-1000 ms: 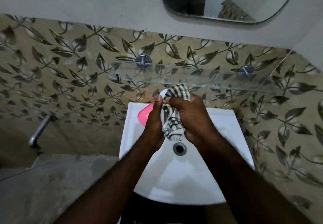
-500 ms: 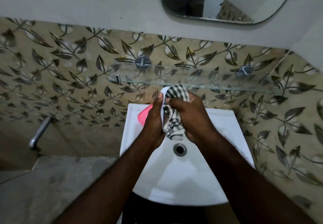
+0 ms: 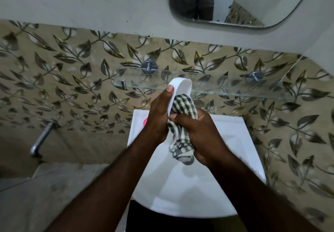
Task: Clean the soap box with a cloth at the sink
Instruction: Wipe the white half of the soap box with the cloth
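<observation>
- Your left hand (image 3: 159, 116) is curled round the white soap box (image 3: 181, 86), thumb laid along its near edge. The box stands on end above your knuckles, its top just in front of the glass shelf.
- Your right hand (image 3: 200, 137) is closed on a bunched checked cloth (image 3: 182, 106). The upper part of the cloth is pressed into the open side of the box, and its tail hangs below your fingers.
- Both hands meet over the white sink (image 3: 227, 141), which spreads beneath and to the right of your right hand.
- A sliver of something pink (image 3: 145, 121) shows just behind your left wrist on the sink's back edge; what it is cannot be told.
- The glass shelf (image 3: 235, 92) runs along the wall beyond your hands, held by two round metal mounts (image 3: 149, 67).
- Leaf-patterned tiles (image 3: 72, 87) cover the wall around it, with plain grey wall above.
- A mirror (image 3: 262, 2) hangs high above your right hand.
- Well to the left of your left hand, a metal tap (image 3: 42, 139) juts from the wall over a grey floor (image 3: 36, 195).
</observation>
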Motion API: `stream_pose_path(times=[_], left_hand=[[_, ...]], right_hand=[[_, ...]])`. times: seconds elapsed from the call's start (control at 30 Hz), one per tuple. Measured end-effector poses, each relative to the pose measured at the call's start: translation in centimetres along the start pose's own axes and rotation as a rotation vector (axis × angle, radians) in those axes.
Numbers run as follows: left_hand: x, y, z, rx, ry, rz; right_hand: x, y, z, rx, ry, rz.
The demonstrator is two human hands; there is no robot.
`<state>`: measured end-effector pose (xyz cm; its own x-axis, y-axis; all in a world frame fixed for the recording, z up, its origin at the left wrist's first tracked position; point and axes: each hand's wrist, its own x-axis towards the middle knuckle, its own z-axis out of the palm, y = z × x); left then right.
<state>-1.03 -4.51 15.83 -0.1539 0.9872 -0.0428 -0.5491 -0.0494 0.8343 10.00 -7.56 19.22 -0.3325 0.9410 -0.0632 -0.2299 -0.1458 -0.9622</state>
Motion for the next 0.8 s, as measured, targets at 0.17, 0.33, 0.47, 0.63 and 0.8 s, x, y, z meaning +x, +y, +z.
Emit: stream_pose_path(times=[0.17,0.33,0.47,0.63,0.8], left_hand=[[0.3,0.2,0.0,0.041,0.088,-0.036],[-0.1,-1.1,0.6,0.036,0.139,-0.080],[0.2,-1.0,0.4,0.010,0.107,-0.074],[0.7,-0.3,0.5,0.067,0.174,-0.140],[0.8,-0.9,-0.2,0.073,0.153,-0.102]], right_hand=[[-0.9,2.1,-1.9,-0.784,0.044,-0.276],[-0.3,2.2,-2.5,-0.854,0.113,-0.190],[-1.7,2.4,-1.0,-0.574,0.054,-0.078],[-0.6,3.3,-2.6,-1.062,0.077,-0.361],[-0.6,2.7,-0.9,-0.678,0.058,-0.113]])
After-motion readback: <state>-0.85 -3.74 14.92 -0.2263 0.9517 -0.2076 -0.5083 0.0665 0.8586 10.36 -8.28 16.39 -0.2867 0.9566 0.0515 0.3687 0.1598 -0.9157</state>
